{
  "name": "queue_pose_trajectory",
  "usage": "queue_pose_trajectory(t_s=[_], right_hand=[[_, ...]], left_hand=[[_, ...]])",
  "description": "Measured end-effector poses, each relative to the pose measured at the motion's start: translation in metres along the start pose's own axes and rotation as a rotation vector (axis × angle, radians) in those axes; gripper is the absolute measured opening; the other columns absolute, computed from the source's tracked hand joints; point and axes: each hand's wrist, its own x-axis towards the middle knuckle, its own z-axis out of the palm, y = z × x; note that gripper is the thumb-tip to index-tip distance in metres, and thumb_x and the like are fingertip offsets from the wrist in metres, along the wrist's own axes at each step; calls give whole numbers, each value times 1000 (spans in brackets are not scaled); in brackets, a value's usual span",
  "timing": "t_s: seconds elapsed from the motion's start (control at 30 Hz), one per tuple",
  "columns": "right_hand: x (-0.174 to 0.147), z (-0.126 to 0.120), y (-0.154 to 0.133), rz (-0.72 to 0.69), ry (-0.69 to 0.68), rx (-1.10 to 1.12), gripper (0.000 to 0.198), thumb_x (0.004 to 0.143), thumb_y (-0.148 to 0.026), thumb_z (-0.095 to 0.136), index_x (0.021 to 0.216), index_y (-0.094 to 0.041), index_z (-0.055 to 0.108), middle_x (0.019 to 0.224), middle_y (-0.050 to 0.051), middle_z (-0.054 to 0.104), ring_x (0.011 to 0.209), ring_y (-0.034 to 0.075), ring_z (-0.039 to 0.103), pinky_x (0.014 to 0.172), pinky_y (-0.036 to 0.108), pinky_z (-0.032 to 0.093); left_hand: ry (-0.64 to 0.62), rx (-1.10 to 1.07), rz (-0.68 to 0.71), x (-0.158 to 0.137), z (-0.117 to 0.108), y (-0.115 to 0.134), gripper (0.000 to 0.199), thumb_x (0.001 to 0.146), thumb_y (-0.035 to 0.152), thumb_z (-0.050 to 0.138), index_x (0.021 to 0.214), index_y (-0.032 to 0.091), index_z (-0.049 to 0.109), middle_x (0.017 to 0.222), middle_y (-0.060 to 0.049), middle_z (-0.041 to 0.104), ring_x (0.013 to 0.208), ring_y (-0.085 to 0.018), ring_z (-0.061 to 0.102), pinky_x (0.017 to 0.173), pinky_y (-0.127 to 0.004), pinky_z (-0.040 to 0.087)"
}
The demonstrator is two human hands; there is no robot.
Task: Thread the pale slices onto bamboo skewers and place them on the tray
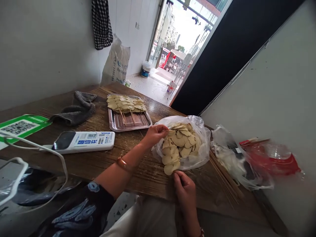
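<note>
A clear plastic bag [206, 157] lies open on the table, full of thin pale-yellow slices [191, 141] that look like potato. Over its left side runs a skewer of overlapping slices [170, 158]. My right hand [185, 189] is closed in a pinch at the near end of this skewer, by the lowest slice; the stick itself is mostly hidden. At the far end, my left hand [158, 134] pinches a pale slice [171, 132] between thumb and forefinger. Beyond the left hand, a metal tray [116, 123] holds several filled skewers [125, 103], their bare sticks pointing toward me.
Loose bamboo sticks [223, 176] lie right of the bag, beside crumpled plastic bags [237, 158] and red packaging [276, 161]. On the left are a white boxy device [93, 141] with a cable, a grey cloth [76, 110] and a green QR-code card [22, 126]. The wooden table [145, 174] ends near my lap.
</note>
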Motion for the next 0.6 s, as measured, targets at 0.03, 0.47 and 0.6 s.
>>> queue_pose_trajectory(t_s=[0.03,0.47,0.6], right_hand=[[0,0,-1,2,-2,-3,32,87,-41,53,79,-16,72,59,1,60,55,14,54,51,22,43],[5,3,-9,-5,22,34,30,89,-36,51,77,-15,69,57,-2,54,53,12,48,51,21,39],[6,3,-7,-36,43,-1,30,89,-35,51,77,-15,70,60,0,59,56,13,54,56,22,43]], left_hand=[[-1,23,12,0,0,0,14,62,24,69,70,12,69,58,0,59,53,-8,47,50,-19,36],[-95,258,16,-2,5,5,21,64,31,72,75,13,71,62,0,63,57,-10,51,54,-21,38],[-59,127,-38,-1,2,1,23,64,32,72,77,13,69,64,0,61,57,-10,50,53,-21,38]])
